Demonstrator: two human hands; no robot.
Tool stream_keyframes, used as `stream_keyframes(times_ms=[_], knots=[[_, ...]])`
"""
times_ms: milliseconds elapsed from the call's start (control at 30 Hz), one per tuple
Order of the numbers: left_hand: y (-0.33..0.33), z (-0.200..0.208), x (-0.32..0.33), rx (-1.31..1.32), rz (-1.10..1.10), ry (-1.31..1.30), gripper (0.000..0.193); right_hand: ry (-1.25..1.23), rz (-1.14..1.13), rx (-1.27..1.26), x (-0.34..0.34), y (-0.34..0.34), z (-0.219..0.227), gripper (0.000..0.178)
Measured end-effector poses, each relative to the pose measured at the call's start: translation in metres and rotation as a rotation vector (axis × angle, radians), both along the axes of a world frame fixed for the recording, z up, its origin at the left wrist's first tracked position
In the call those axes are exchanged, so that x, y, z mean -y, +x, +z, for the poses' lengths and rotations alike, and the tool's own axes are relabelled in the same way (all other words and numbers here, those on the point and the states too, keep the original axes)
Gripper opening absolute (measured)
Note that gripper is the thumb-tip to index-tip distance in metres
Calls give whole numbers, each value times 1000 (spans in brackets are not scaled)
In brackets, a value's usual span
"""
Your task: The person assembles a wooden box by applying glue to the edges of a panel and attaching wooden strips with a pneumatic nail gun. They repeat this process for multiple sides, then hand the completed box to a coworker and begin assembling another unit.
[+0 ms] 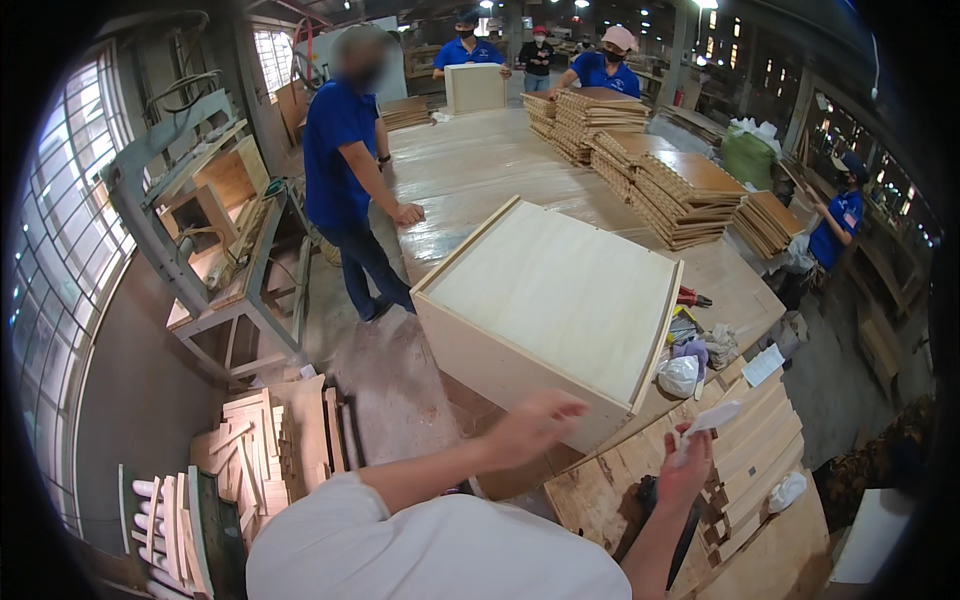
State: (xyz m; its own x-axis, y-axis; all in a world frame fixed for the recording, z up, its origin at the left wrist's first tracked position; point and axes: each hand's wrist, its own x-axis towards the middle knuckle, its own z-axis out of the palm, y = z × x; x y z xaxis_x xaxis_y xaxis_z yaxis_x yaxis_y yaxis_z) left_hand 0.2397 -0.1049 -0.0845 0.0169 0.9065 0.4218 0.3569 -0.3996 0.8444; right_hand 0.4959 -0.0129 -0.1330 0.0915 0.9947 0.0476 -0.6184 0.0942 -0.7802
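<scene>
The left hand (537,422) is smeared by motion by the near edge of the desk (460,160), its fingers hard to tell apart, while the right hand (688,456) holds a white piece (714,416) too blurred to tell as paper or cloth. The right forearm (658,532) partly covers a dark object (646,492), its kind unclear, and the wooden box (560,290) hides the desk beneath it.

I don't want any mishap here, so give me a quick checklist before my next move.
1. Right hand has hold of the white item: ok.
2. Left hand free: ok, no object visible in it.
3. Left hand off the box: cannot tell, it's blurred against the near side.
4. Box fully supported: cannot tell, underside hidden.
5. Red tool off the box: ok, beside it.
</scene>
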Motion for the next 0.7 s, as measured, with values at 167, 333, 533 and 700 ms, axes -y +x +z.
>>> stream_keyframes(times_ms=[167, 333, 533, 700], knots=[[78, -3, -21, -58, -432, 24, 36, 129, 172, 17, 63, -35, 19, 25], [100, -6, -2, 443, -546, -254, 34, 291, 90, 119, 73, -34, 15, 27], [102, -2, 12, 601, -470, -296, 28, 345, -3, 365, 85, -36, 28, 23], [104, 1, 15, 240, -336, -39, 27, 321, 34, 262, 91, -31, 26, 20]])
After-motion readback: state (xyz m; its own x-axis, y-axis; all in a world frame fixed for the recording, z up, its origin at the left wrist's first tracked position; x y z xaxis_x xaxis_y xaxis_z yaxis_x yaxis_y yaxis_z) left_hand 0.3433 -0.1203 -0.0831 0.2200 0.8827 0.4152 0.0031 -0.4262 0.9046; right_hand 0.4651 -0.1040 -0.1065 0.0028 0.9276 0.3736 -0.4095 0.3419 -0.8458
